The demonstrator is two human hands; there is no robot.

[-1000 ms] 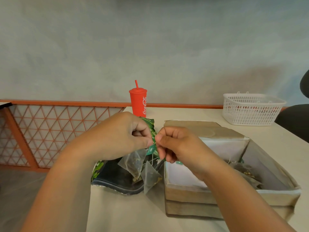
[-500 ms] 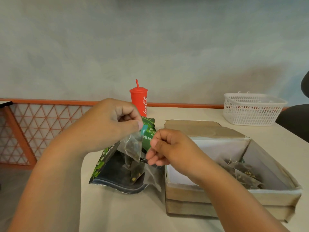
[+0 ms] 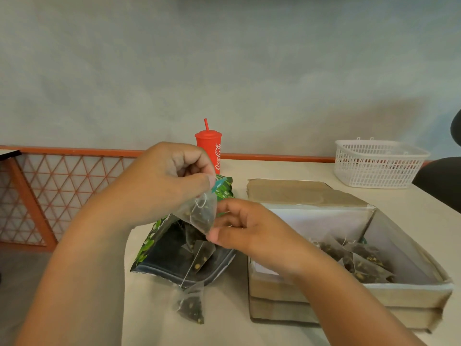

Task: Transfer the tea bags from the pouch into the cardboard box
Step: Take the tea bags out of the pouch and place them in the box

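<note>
While the left hand point(image 3: 162, 186) pinches the held tea bag point(image 3: 199, 213) by its teal tag point(image 3: 219, 183), the head view shows that bag dangling above the pouch point(image 3: 172, 260), left of the cardboard box point(image 3: 349, 294). The right hand point(image 3: 245, 228) sits just beside the bag's lower corner, fingers curled; whether it grips a thread I cannot tell. 2 more bags lie below: 1 on the pouch point(image 3: 202, 254) and 1 on the table point(image 3: 190, 305) near its mouth, with a thread seemingly running between them. The step looks like freeing 1 bag for the box. I would keep the pinch on the tag, lift slowly, let the right hand part any threads, then carry it right and release low over the pile of bags point(image 3: 361, 264) inside.
</note>
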